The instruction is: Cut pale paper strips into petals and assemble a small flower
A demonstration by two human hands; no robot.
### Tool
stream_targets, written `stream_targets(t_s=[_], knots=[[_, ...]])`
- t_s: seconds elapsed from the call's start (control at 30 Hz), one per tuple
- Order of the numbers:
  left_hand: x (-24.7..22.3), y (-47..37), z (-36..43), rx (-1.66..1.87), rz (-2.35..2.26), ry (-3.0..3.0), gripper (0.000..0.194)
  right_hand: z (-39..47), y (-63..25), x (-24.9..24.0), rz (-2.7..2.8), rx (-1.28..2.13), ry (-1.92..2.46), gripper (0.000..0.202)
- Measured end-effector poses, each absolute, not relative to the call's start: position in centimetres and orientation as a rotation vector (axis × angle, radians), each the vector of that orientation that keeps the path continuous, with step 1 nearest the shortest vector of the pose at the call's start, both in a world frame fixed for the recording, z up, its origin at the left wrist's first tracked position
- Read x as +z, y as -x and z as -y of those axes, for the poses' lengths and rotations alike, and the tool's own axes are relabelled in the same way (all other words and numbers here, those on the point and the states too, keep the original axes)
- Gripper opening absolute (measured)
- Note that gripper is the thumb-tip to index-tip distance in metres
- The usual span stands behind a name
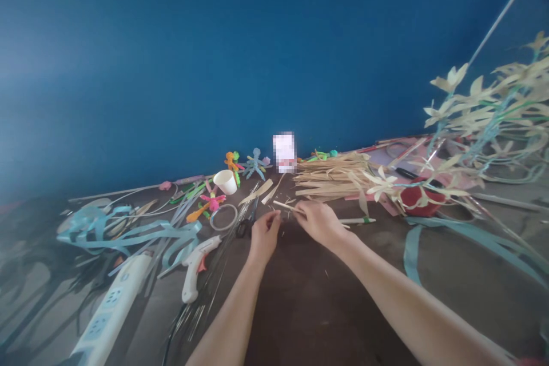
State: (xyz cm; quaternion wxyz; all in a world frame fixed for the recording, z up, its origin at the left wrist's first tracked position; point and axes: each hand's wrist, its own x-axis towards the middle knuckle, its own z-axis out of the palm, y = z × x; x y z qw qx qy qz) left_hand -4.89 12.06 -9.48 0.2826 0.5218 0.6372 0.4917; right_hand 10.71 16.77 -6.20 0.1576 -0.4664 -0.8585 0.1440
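My right hand (318, 222) is closed around a thin pale stick (285, 206), whose end pokes out to the left past the fingers. Close by on the left, my left hand (265, 233) has its thumb and fingertips pinched together. Whatever may lie in that pinch is too small to make out. Beyond the hands lie cut beige strips (257, 191) and a stack of long straw-coloured strips (330, 177). A white pen-like stick with a green band (359, 221) rests just right of my right hand. Dark-handled scissors (245, 226), partly hidden, are beside my left hand.
A white glue gun (198, 266), thin wires (214, 269) and a power strip (114, 303) lie at left. Near the blue wall (257, 57) are a white cup (225, 182), a tape ring (223, 217) and pipe-cleaner figures (255, 164). Pale flowers (484, 108) and blue ribbon (472, 234) spread at right.
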Motion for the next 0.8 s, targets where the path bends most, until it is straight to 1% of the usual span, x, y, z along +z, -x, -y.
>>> stream_targets(t_s=[0.13,0.27,0.37,0.47,0.53,0.7,0.8], knots=[[-10.1,3.8,-11.7,1.266,-1.418,-1.087,0.032,-14.8,-11.1,-6.4,2.400,0.318,1.186,0.015],[-10.2,3.6,-11.5,1.316,-1.335,-0.975,0.028,-14.5,-11.2,-6.3,2.419,0.231,1.155,0.017],[-10.2,3.6,-11.6,1.367,-1.312,-0.894,0.023,-14.7,-11.3,-6.2,2.335,0.274,1.145,0.020],[-10.2,3.5,-11.7,1.413,-1.303,-0.832,0.019,-15.0,-11.5,-6.3,2.207,0.376,1.150,0.020],[-10.2,3.4,-11.7,1.419,-1.325,-0.844,0.020,-15.2,-11.6,-6.5,2.096,0.491,1.174,0.019],[-10.2,3.1,-11.5,1.444,-1.430,-0.999,0.025,-15.6,-11.6,-6.7,1.899,0.949,1.234,0.031],[-10.1,2.9,-11.4,1.402,-1.449,-1.084,0.025,-15.6,-11.4,-6.6,1.926,0.979,1.197,0.024]])
